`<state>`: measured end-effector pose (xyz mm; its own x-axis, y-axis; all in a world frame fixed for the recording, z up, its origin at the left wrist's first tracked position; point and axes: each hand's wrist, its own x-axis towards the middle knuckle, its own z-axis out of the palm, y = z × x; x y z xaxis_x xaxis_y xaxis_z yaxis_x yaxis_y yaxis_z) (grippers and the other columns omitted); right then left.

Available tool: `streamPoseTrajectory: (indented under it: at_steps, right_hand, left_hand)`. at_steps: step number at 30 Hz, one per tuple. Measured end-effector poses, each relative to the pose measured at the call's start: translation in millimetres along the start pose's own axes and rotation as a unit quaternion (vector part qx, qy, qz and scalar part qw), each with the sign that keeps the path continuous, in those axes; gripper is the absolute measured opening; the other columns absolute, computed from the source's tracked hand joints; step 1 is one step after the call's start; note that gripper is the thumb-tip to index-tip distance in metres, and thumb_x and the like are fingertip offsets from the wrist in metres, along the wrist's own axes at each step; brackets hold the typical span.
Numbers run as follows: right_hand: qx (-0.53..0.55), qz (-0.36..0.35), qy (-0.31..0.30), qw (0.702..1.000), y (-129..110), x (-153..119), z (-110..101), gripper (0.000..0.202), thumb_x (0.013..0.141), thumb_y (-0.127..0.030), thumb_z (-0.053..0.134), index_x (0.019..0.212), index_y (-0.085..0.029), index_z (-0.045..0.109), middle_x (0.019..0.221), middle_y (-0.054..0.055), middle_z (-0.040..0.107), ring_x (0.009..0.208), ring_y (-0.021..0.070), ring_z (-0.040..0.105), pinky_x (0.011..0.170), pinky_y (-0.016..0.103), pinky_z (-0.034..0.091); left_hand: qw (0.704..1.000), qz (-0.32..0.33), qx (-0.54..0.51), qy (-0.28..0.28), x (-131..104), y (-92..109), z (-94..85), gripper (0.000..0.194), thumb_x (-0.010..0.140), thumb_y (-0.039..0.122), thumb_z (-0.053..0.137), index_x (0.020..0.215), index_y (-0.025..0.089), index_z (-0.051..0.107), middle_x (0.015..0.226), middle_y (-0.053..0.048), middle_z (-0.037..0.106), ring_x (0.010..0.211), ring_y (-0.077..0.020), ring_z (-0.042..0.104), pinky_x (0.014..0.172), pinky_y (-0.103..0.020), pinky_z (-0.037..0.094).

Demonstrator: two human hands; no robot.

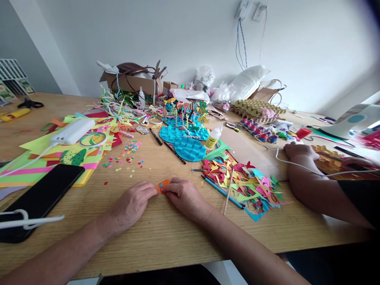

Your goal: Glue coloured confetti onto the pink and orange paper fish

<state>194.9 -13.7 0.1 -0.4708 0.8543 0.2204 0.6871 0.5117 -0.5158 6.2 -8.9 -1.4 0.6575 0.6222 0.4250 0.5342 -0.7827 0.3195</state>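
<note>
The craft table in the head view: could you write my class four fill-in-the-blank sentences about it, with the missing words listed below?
1. The small piece pinched between the left hand and the right hand is mainly ____ in colour.
2. The black phone lies to the person's ____.
3. The bottle by the nearest blue disc has a ____ label.
4. The white block with a cable rests on a pile of brightly coloured ____.

Missing words: orange; left; yellow; paper.

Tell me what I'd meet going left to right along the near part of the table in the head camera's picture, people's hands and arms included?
Black phone → left hand → small orange piece → right hand → pile of colored paper scraps → another person's forearm.
</note>
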Motion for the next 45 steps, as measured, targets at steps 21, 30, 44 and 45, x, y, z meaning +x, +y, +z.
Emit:
streamPoseTrajectory:
  at_steps: [21, 30, 44, 45]
  right_hand:
    - [0.04, 0.024, 0.01, 0.999, -1.1, 1.7, -1.8, 0.021, 0.078, -0.009, 0.049, 0.083, -0.018, 0.068, 0.076, 0.002, 0.062, 0.07, 0.0107, 0.056, 0.064, 0.019, 0.04]
    - [0.038, 0.033, 0.015, 0.999, -1.6, 1.9, -1.9, 0.021, 0.077, -0.008, 0.049, 0.083, -0.018, 0.067, 0.077, 0.003, 0.062, 0.071, 0.0111, 0.056, 0.065, 0.019, 0.04]
    - [0.015, 0.035, 0.014, 0.999, -1.2, 2.1, -0.1, 0.021, 0.076, -0.007, 0.049, 0.08, -0.017, 0.067, 0.076, 0.003, 0.062, 0.071, 0.0111, 0.056, 0.064, 0.019, 0.04]
    - [0.012, 0.036, 0.014, 0.999, -1.4, 1.9, 0.3, 0.021, 0.076, -0.007, 0.049, 0.08, -0.017, 0.067, 0.075, 0.003, 0.062, 0.07, 0.0111, 0.056, 0.064, 0.019, 0.04]
  left_hand:
    - [1.0, -0.006, -0.024, -0.008, -1.5, -2.1, 2.0, 0.038, 0.07, -0.002, 0.031, 0.088, 0.016, 0.06, 0.087, -0.005, 0.064, 0.084, -0.0149, 0.058, 0.075, -0.026, 0.049]
    - [1.0, -0.008, -0.021, -0.008, -1.6, -2.0, 2.0, 0.04, 0.069, -0.003, 0.031, 0.087, 0.017, 0.06, 0.086, -0.004, 0.064, 0.084, -0.0145, 0.058, 0.076, -0.026, 0.049]
    - [1.0, -0.008, -0.023, -0.013, -2.5, -2.2, 2.3, 0.04, 0.07, -0.005, 0.032, 0.089, 0.016, 0.06, 0.088, -0.005, 0.063, 0.085, -0.0151, 0.058, 0.077, -0.027, 0.049]
    - [1.0, -0.007, -0.025, -0.013, -2.3, -2.4, 2.0, 0.04, 0.07, -0.005, 0.032, 0.089, 0.016, 0.059, 0.088, -0.005, 0.063, 0.086, -0.015, 0.057, 0.077, -0.027, 0.049]
